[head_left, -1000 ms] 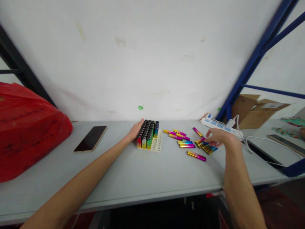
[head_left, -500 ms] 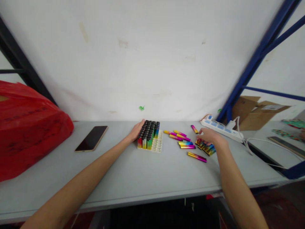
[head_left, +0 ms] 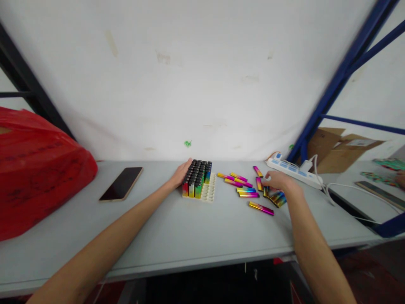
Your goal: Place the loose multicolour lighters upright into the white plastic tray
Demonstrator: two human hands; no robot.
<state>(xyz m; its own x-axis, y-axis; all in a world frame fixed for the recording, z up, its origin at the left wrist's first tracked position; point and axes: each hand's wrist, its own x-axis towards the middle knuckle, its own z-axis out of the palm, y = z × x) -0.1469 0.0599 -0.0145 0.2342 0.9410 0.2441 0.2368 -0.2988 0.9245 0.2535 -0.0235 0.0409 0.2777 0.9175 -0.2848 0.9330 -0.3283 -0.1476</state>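
A cream tray (head_left: 208, 194) with round holes holds rows of upright lighters (head_left: 196, 179) with black tops and shiny coloured bodies. Along its right side, open holes show. My left hand (head_left: 180, 175) is held against the left side of this block, its fingertips partly hidden behind the far corner. To the right, my right hand (head_left: 276, 180) reaches down over a small pile of lighters (head_left: 278, 198), fingers bent and pinched at a blue-gold lighter (head_left: 266, 192). Just left of the fingertips lies a pink-yellow lighter (head_left: 259, 184). Several more loose lighters (head_left: 248, 192) lie between tray and hand.
A phone (head_left: 122, 184) lies on the left of the grey table (head_left: 177, 240), near a red plastic bag (head_left: 44, 169). At the back right are a white power strip (head_left: 295, 172) with cables, a blue metal frame (head_left: 329, 90) and cardboard boxes (head_left: 335, 150). Another person's hand shows at the far right edge.
One pink-yellow lighter now lies apart from the pile, left of my right fingertips. My right hand has shifted very slightly to the right. My left hand and the tray stay put.
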